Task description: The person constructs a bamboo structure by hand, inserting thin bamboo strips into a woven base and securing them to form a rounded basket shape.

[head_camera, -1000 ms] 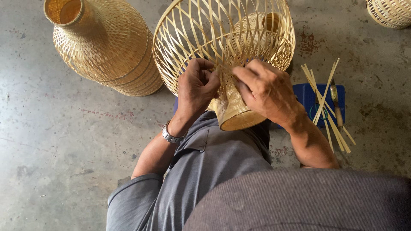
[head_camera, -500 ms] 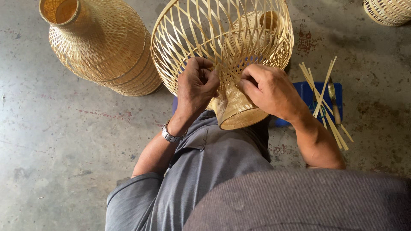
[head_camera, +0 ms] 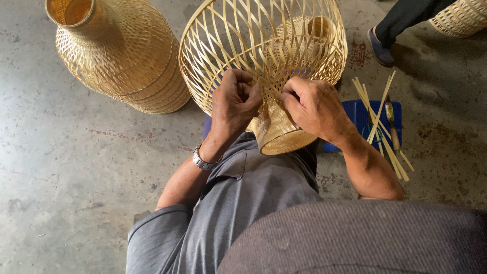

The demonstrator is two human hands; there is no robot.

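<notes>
A finished woven basket [head_camera: 122, 56] stands on the concrete floor [head_camera: 61, 167] at far left. Beside it, over the lap, the left hand [head_camera: 234, 104] and right hand [head_camera: 314, 107] both curl their fingers tightly around strips of the open bamboo frame [head_camera: 264, 45]. Further right, loose bamboo strips [head_camera: 380, 127] lie across a blue stool [head_camera: 361, 112].

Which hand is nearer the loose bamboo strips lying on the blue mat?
Right. The right hand works the open-weave bamboo frame just beside the loose bamboo strips on the blue mat. The left hand grips the frame farther away.
</notes>
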